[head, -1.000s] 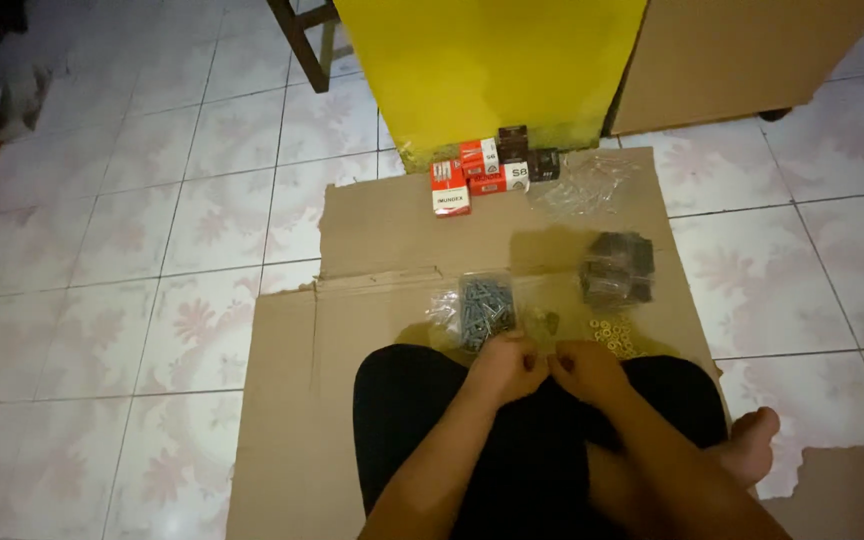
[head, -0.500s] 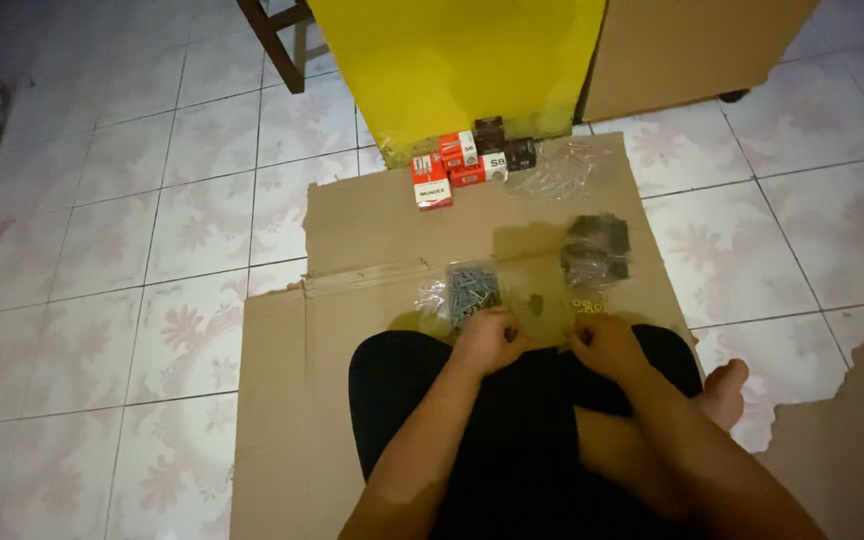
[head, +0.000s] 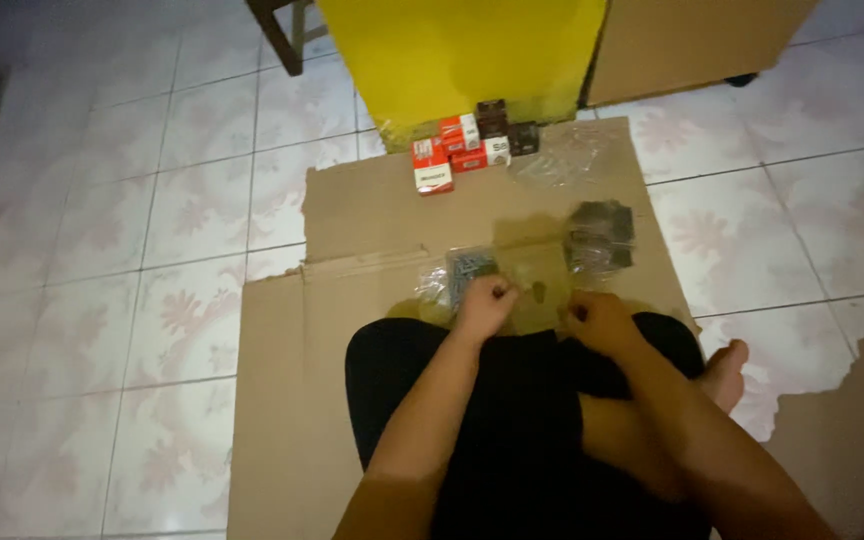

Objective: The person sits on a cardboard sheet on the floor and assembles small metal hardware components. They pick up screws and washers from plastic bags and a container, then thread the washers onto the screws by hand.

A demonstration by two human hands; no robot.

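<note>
A flattened cardboard sheet (head: 372,230) covered the tiled floor. Red and dark small boxes (head: 467,147) clustered at twelve o'clock. At centre, the left hand (head: 485,305) was fisted beside a clear bag of screws (head: 462,275); the right hand (head: 600,322), at three o'clock, was curled, contents indiscernible.

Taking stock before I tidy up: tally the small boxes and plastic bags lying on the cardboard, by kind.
Small red-and-white cardboard boxes: 3, though they are blurred and bunched, so the count is approximate
Small dark boxes: 2
Clear plastic bag, seemingly empty: 1
Clear plastic bag of dark parts: 1
Clear plastic bag of small grey pieces, beside the left hand: 1
Total: 8
</note>
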